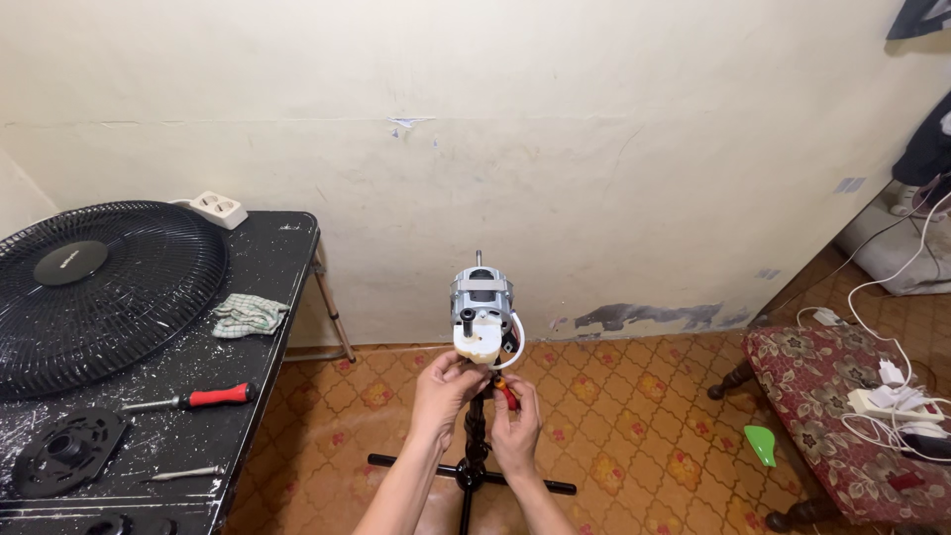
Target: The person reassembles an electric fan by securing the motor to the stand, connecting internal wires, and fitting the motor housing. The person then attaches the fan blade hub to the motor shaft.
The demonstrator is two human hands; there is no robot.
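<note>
The grey-and-cream bare fan motor (482,314) is mounted on an upright black stand pole (474,446), directly above both hands. The left hand (445,386) is closed on its underside; the right hand (515,424), slightly lower, pinches a small red-handled tool (507,393).

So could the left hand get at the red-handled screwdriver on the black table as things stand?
Probably yes. The left hand is busy under the fan motor, but the red-handled screwdriver lies uncovered near the black table edge on that side, with nothing between them.
</note>
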